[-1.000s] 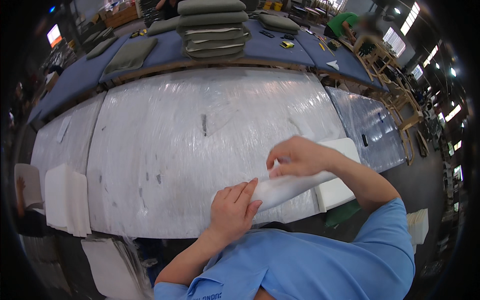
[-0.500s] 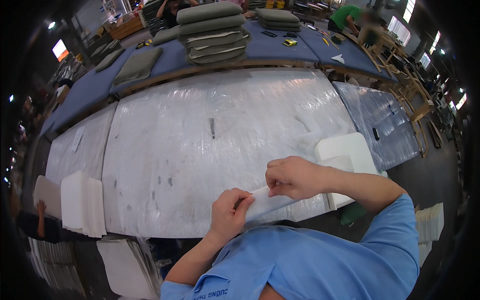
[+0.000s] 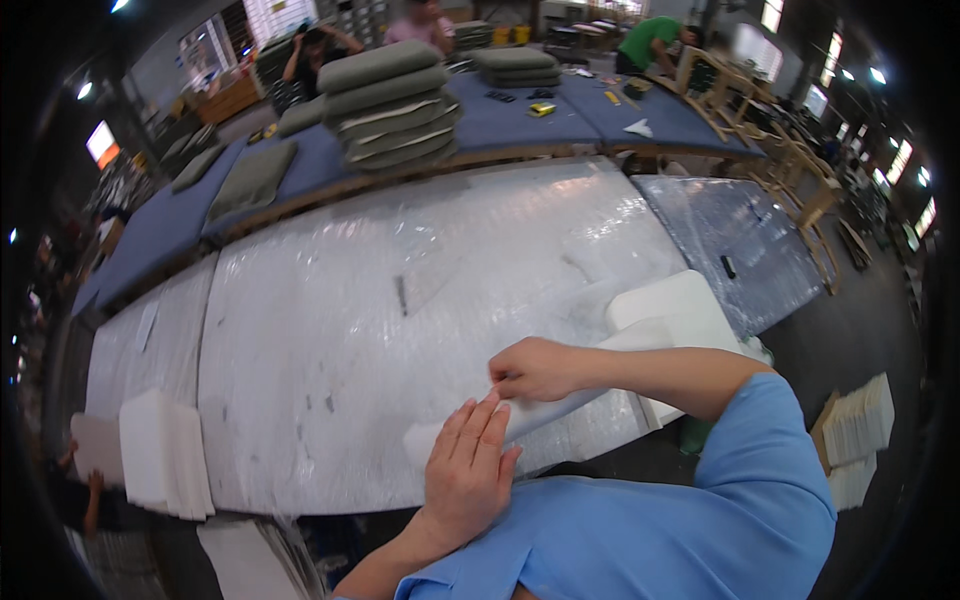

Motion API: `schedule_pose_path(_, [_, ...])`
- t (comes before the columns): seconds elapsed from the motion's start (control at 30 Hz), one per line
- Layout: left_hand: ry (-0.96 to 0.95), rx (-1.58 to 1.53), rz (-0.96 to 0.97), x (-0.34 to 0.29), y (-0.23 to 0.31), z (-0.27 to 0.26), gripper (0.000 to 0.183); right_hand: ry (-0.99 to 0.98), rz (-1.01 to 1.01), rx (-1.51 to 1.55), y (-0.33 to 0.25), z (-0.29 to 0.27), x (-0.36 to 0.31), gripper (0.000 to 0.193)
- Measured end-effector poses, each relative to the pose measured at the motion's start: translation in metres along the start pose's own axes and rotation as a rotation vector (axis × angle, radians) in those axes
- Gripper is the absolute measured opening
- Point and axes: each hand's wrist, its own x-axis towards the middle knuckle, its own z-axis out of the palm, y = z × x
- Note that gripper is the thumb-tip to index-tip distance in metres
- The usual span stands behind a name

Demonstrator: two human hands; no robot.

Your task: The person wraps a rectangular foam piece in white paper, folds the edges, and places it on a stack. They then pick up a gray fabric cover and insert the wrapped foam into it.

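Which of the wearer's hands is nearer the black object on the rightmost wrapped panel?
Right. In view, the right hand is left of and below the black object; the left hand, farther left and lower.

Wrinkled plastic film is covering the desk and shining glossily. The white roll is looking smooth and matt, like the pad. The cushions are showing matt cloth; the chair is showing pale wood.
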Motion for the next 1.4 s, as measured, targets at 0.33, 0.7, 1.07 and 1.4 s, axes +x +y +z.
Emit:
schedule_pose_path(0.33, [-0.209,0.281,-0.110,0.013,-0.021,0.034,0.081,0.185,-0.059,-0.184,-0.010,-0.038,-0.003,0.029])
schedule_pose_path(0.7, [-0.560,0.128,-0.189,0.040,-0.028,0.023,0.082,0.278,-0.161,-0.286,0.012,-0.053,-0.041,0.032])
schedule_pose_path(1.07, [-0.710,-0.024,-0.284,0.056,-0.041,0.018,0.080,0.321,-0.202,-0.300,0.001,-0.007,-0.063,0.029])
schedule_pose_path(1.4, [-0.751,0.008,-0.342,0.067,-0.036,0.017,0.057,0.130,-0.021,-0.163,-0.008,-0.025,-0.052,0.023])
